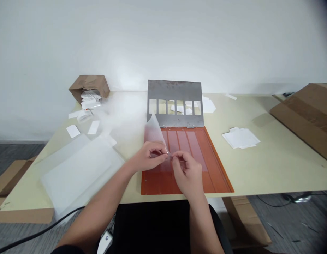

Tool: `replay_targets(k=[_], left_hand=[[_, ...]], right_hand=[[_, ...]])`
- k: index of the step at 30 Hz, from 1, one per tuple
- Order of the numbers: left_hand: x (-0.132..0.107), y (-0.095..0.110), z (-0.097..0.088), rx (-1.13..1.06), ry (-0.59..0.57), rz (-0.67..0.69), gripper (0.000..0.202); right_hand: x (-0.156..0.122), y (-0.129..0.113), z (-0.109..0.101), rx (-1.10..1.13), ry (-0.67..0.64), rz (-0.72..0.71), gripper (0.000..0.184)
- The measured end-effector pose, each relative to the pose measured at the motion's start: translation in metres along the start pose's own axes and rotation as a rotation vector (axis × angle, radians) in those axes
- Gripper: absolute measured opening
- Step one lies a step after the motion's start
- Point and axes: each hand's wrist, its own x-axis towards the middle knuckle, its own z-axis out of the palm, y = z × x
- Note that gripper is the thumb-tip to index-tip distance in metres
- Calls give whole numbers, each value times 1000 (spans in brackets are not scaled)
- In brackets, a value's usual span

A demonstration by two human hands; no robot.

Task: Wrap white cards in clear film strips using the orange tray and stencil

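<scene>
An orange base plate (pixel 216 165) lies in front of me, with a grey metal stencil lid (pixel 174 90) hinged upright at its far edge. A translucent film sheet (pixel 154 129) curls up over the plate's left side. My left hand (pixel 147 157) pinches this film at its lower edge. My right hand (pixel 186 171) is closed in a pinch just to the right, fingertips almost touching the left hand's, on the same film or a thin layer of it. Clear strips (pixel 191 144) lie in the plate's slots.
A pile of translucent sheets (pixel 78 169) covers the table's left. An overturned brown paper bag (pixel 89 86) spills white cards at the back left. White cards (pixel 241 137) sit to the right, a flat cardboard box (pixel 309 116) at far right.
</scene>
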Motion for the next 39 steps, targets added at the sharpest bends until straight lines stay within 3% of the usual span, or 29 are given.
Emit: replay_targets(k=[8,16,39], left_hand=[[1,3,-1,-90,4,-64,19],[1,4,-1,-124,29,-141,27],[0,1,-2,-318,56,-216,20]], right_hand=[[2,7,2,184,-71,139,16],[3,12,3,253,-90,164,19],[5,16,8,490,-146,271,23]])
